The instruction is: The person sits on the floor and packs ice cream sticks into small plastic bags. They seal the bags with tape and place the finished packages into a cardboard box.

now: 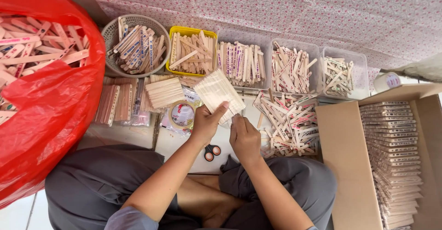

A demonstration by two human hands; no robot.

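Patterned pink-dotted cloth [276,9] backs a floor crowded with sorted wooden sticks, and a person sits cross-legged before them. Left hand [207,122] grips a flat bundle of plain pale sticks [217,92], its fingers closed around the bundle's lower end; the bundle fans up and away, above the lap and just in front of the containers. Right hand [244,138] touches the bundle's lower right corner, fingers pinched narrow on it, though what they pinch is too small to tell.

Five containers line the cloth: one round grey basket [115,32], one yellow tray [184,31] and three clear tubs [294,48], each holding printed sticks. One roll of tape [183,114] lies beside the left hand. One pair of scissors [212,151] is half hidden under the wrists. One red plastic bag [55,110], cut off at the left edge, holds more sticks. One cardboard box [345,156] at the right, also cut off, carries stacked rows too many to count.
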